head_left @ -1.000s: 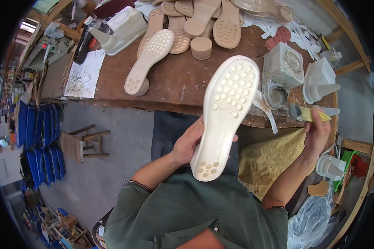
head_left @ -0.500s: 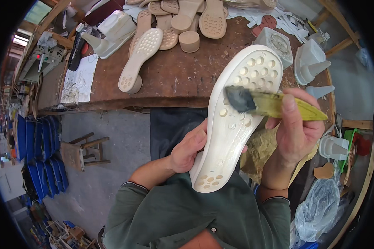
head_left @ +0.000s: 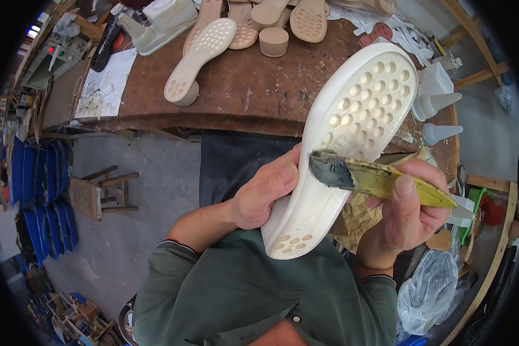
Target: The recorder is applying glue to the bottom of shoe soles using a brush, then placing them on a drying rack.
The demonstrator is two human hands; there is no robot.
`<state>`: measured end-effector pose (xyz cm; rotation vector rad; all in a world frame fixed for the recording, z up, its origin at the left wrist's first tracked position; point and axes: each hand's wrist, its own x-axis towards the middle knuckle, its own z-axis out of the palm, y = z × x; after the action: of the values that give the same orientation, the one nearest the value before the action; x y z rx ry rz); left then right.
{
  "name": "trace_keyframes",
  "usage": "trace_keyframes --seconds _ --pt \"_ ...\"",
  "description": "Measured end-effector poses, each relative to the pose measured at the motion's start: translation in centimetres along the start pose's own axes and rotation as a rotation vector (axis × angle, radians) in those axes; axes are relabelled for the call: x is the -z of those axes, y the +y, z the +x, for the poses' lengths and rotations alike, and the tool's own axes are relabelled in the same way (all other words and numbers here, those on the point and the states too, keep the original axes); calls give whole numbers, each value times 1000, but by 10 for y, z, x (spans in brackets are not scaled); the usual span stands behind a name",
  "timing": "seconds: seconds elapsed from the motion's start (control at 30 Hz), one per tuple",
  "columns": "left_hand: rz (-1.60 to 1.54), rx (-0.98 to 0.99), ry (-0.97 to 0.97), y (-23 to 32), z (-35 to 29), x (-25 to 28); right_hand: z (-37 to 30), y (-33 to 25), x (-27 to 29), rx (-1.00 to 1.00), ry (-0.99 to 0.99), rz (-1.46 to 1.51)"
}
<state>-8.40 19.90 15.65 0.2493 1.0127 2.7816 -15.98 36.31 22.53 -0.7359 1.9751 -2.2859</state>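
Observation:
A cream-white shoe sole [head_left: 323,202], with round dimples at the toe and heel, is tilted in front of my body, its toe pointing up and right. My left hand [head_left: 269,187] grips its left edge at the waist, thumb on top, the other fingers hidden beneath. In my right hand [head_left: 415,207] is a brush with a flat yellow handle [head_left: 380,180], pinched between thumb and fingers. Its dark grey bristles [head_left: 330,169] touch the sole's surface near the waist, just below the dimpled toe area.
Across the brown workbench [head_left: 236,86] lies another pale sole [head_left: 205,49], with several beige soles [head_left: 308,23] piled at the back. White nozzle bottles [head_left: 435,95] stand at the right. A wooden stool [head_left: 104,193] is on the floor at left, near blue stacked pieces [head_left: 49,225].
The brush has moved down the sole from the toe dimples to the waist. The sole's toe has swung up and to the right; my view has shifted slightly.

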Motion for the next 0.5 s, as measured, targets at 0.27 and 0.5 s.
trace_keyframes --seconds 0.27,0.5 --pt "44 -69 95 4 3 -4 -23 -8 3 -35 -108 -116" --pt "90 -153 122 4 8 -5 -39 10 4 164 -170 -9"
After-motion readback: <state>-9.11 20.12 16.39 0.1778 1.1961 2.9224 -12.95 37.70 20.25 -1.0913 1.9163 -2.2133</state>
